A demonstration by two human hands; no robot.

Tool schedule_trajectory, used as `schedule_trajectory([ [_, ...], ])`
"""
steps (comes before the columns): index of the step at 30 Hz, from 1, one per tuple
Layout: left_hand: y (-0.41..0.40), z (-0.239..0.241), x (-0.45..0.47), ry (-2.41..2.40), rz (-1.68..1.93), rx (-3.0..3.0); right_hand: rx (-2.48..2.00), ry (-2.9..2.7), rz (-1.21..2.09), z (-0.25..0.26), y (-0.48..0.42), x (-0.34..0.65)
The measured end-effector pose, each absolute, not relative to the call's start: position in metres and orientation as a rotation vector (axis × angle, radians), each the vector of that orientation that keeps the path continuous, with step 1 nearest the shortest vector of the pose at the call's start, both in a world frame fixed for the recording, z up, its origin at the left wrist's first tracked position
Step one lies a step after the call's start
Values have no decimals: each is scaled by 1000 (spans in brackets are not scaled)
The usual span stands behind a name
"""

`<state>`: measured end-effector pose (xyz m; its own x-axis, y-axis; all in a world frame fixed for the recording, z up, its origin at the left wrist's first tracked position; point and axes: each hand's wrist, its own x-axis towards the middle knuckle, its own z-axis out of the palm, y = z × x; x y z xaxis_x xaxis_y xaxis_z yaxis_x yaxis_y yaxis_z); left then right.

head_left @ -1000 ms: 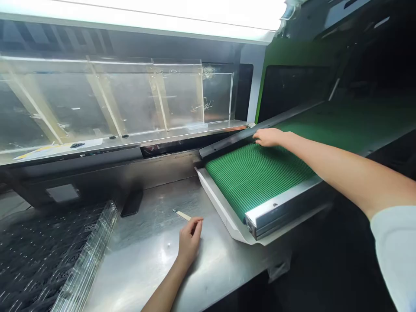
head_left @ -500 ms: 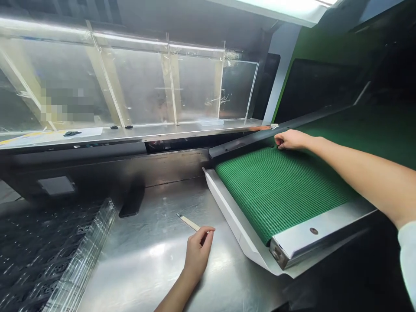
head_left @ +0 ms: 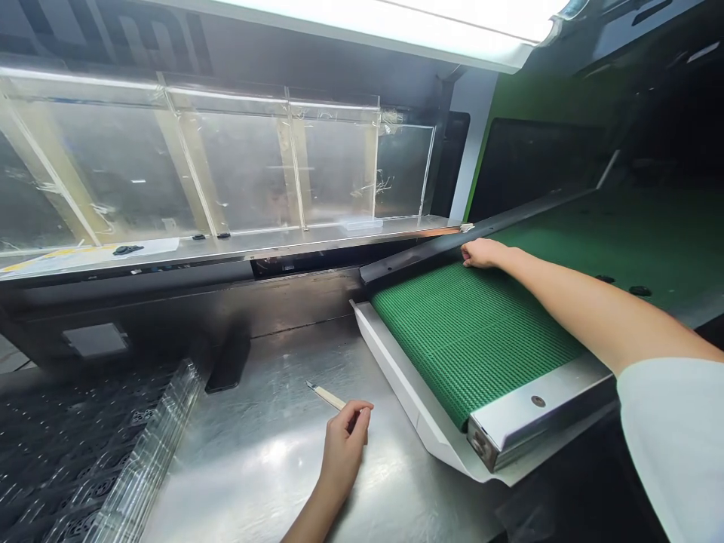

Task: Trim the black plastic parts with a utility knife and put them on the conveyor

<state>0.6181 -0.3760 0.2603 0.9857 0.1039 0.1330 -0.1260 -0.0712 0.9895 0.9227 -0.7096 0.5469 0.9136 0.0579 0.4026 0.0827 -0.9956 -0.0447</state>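
Observation:
My left hand (head_left: 346, 445) is closed around a slim craft knife (head_left: 326, 395) with a cream handle and a small pointed metal tip. The knife points away to the left, above the steel table (head_left: 271, 452). At the far side of the green conveyor belt (head_left: 452, 324), my right hand (head_left: 482, 254) is closed, its bent fingertips low over the mesh beside the dark side rail (head_left: 418, 255). Whatever the right fingers hold, if anything, is hidden.
Stacked clear trays with dark parts (head_left: 90, 445) stand at the left. A black phone-like slab (head_left: 229, 366) lies beside them. A white sheet-metal lip (head_left: 396, 377) borders the belt's end. Two dark small pieces (head_left: 640, 291) lie farther up the belt. Clear panels (head_left: 243, 166) rise behind a shelf.
The view has tilted up slightly. A small dark thing that lay near my right fingertips is no longer visible. Two dark pieces now show farther up the belt. My left hand keeps the knife.

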Motion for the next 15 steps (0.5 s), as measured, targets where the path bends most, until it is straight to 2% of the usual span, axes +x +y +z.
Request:
schedule_trajectory([
  [3,-377,257,619,-22,185,1613,-3212,-105,-287,558,-707,908],
  [8,-377,251,627,-25,117,1503,-3388,-396,-211,572,-672,868],
  [13,-373,264,628,5,-42,1104,-3302,-1028,-103,540,-584,788],
  [14,-372,269,626,-4,-100,1012,-3226,-1245,-43,526,-564,768],
  [15,-372,273,624,-18,-161,927,-3056,-1689,37,510,-546,749],
])
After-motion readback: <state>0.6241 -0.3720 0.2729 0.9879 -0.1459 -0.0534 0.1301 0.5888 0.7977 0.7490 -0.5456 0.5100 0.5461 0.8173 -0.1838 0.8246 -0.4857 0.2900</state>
